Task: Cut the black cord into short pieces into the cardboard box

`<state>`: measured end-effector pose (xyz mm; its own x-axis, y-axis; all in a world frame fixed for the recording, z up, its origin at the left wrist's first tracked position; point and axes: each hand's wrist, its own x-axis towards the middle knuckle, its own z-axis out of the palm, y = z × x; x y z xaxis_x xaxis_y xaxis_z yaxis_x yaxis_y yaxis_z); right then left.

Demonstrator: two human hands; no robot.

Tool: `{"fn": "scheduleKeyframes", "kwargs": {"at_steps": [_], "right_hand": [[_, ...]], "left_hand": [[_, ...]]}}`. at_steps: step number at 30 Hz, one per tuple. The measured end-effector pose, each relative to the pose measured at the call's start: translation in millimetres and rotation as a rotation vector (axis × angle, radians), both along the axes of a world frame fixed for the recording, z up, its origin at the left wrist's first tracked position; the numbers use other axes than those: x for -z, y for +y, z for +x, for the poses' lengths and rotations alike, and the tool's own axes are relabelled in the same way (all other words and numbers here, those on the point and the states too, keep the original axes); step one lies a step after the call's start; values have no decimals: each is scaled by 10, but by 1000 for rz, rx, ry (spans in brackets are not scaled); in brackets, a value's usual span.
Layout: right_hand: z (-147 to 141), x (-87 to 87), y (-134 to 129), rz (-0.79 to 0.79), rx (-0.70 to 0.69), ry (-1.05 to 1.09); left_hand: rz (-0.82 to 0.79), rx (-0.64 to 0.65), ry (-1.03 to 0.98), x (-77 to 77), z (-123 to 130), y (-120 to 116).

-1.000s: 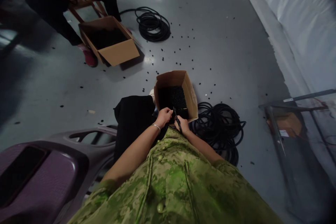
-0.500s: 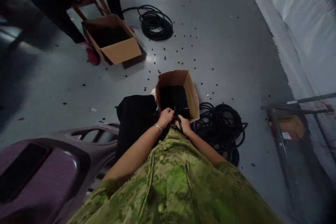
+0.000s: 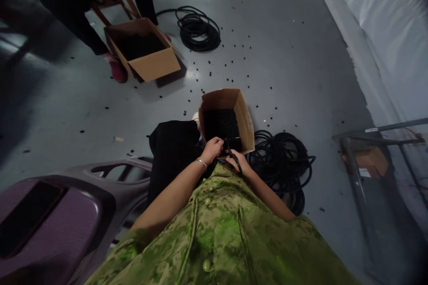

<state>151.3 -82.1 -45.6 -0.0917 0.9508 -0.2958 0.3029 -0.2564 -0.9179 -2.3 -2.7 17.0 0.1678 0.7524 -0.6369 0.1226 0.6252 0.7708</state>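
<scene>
"How do your hands sit?"

"My left hand (image 3: 213,148) has its fingers drawn together in a closed pinch; I can't tell whether anything is between them. My right hand (image 3: 238,161) is curled nearly closed round a slim black strip (image 3: 233,156), too small to name surely. Its upper end is close to my left fingertips."

"And where is that strip?"

"Slanted at the near edge of the open cardboard box (image 3: 247,127), in front of my green patterned shirt (image 3: 217,222)."

"How much room is there?"

"The box's tan walls rise stiffly round a grainy black heap (image 3: 227,122), and the opening is free above it. On my left, the dark cloth of my trouser leg (image 3: 172,153) is near the wall; on my right, a glossy, rubbery-looking tangle of hose (image 3: 284,156) lies just beside it. Beyond the box, smooth grey floor (image 3: 294,71) gives open space, dotted with small black bits (image 3: 248,87)."

"Anything farther off?"

"A round hose coil (image 3: 199,35), and a larger flapped carton (image 3: 155,66) before a seated person (image 3: 80,4). At my left, a phone (image 3: 31,213) lies on a mottled purple seat (image 3: 68,227)."
</scene>
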Motion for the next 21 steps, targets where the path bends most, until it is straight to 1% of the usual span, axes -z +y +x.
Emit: {"fn": "scheduleKeyframes", "kwargs": {"at_steps": [5,9,15,21], "right_hand": [[-51,-49,33,-38,7,42],[-72,-74,42,-35,5,83],[-98,-52,37,-66,29,91],[-124,-34,58,-91,37,99]], "left_hand": [[13,22,-13,-27,-3,-6],[16,24,-12,-13,1,-6],[15,34,7,21,-2,-1],[54,62,47,35,-7,-5]]}}
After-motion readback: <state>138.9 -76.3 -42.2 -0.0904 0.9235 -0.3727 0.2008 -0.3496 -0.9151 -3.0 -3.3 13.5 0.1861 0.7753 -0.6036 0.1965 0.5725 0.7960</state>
